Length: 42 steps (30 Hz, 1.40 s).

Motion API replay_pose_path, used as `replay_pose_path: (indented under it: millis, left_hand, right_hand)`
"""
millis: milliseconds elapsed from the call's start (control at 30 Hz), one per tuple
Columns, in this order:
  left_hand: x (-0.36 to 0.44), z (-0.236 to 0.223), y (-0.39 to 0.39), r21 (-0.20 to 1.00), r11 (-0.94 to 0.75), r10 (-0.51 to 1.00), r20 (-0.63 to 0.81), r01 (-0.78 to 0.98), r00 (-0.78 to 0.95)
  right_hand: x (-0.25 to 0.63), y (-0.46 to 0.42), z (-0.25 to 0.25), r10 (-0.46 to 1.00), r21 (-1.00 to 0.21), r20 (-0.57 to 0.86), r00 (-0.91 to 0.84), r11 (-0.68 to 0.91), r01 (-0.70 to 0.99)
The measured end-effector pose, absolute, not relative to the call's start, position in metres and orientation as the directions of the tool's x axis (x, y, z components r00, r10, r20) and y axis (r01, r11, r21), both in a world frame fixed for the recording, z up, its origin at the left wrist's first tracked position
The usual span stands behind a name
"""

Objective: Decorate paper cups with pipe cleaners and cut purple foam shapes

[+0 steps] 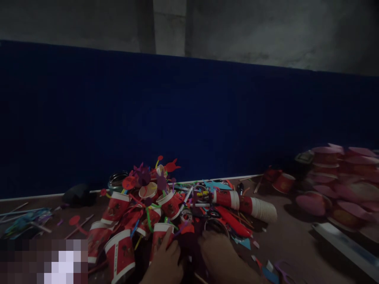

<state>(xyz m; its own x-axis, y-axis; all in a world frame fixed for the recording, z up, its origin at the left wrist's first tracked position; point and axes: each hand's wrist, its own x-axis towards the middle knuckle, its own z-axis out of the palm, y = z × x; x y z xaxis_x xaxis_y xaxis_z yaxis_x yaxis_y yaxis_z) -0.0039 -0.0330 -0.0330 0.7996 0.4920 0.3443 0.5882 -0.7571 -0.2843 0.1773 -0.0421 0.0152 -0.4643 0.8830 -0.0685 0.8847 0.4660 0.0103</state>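
Grey wall [251,31] and a long blue panel [177,118] back the dim scene, with a brown tabletop [290,232] in front of it. Taking 12 o'clock as straight away from the wearer, I see the left hand [167,258] just right of centre in the clutter's near edge. The nearest red-and-white cup [159,238] lies at about 11 o'clock from it, directly at the fingers, its long axis close to 12–6 with the rim up and away. Left is clearly the nearer hand to it. One finger reaches along the cup's right side; the others curl, and I cannot tell whether they close on it.

At 3 o'clock from the left hand sits the right hand [219,252], its fingers bent inward and out of my sight, so I cannot say whether it grips anything. A stack of cups [247,206] lies at its 1 o'clock, axis roughly 10–4.

Between the hands is a dark patch [189,246] I cannot read. Pixel blocks [63,262] hide the lower left; the pink-and-red heap [352,177] far right is blurred, and both forearms leave the bottom edge.
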Motion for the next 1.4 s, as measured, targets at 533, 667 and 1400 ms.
replay_pose_path:
  millis: [533,667,1400]
  left_hand:
    - [-0.009,-0.028,-0.039,-0.369,-0.723,0.412,0.449,0.584,0.793]
    - [-0.009,-0.028,-0.04,-0.357,-0.722,0.414,0.462,0.592,0.784]
    - [-0.02,-0.058,-0.034,-0.327,-0.707,0.478,0.432,0.627,0.765]
  right_hand:
    - [0.156,-0.022,0.03,0.665,0.242,-0.227,-0.711,0.746,0.62]
    - [0.152,-0.022,0.025,0.656,0.232,-0.242,-0.714,0.754,0.614]
    - [0.154,-0.02,0.041,0.635,0.225,-0.242,-0.734,0.772,0.594]
